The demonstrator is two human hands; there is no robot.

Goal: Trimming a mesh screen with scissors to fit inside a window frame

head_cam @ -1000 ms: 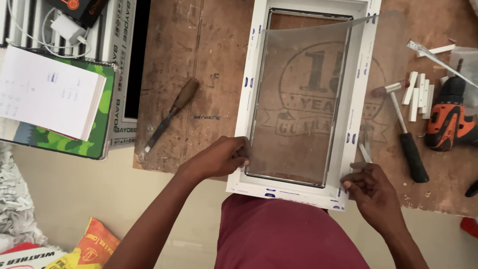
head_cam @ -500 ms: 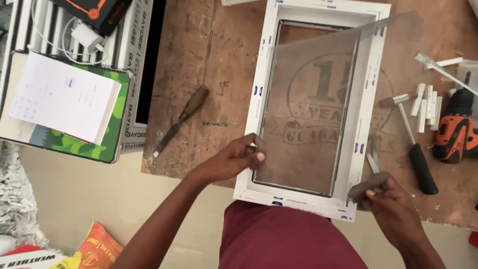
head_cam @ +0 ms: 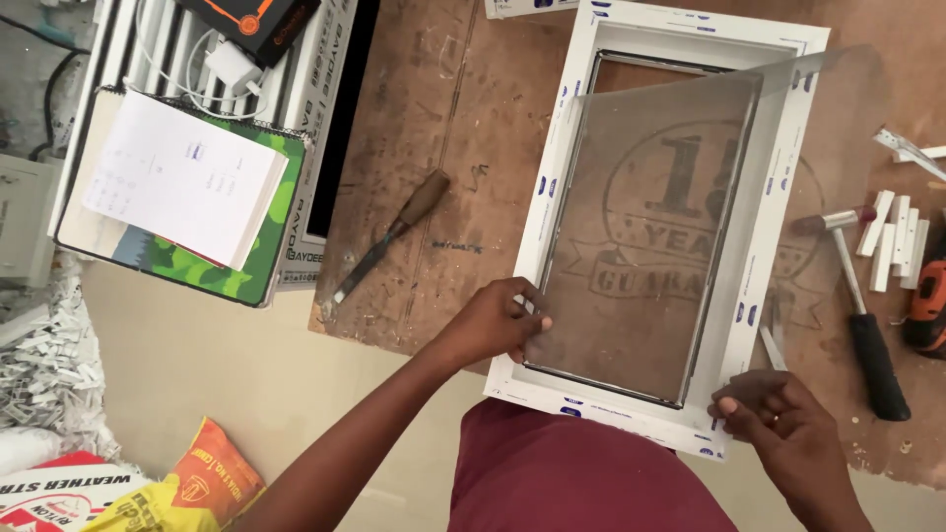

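Held a thin grey mesh sheet flat over the white rectangular window frame, left hand and right hand fingers pinching 2 near corners, probably for alignment.

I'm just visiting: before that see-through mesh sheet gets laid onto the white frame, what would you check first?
1. Both hands hold the sheet: left hand and right hand each pinch a near corner of the mesh sheet. Ok.
2. Sheet square to the white frame: it sits skewed, its far right corner overhanging the frame. Not ok.
3. Sheet covers the opening: appears to. Ok.
4. Frame lies flat on the wooden board: near end juts past the board edge. Cannot tell.
5. Hammer and chisel lie off the frame. Ok.
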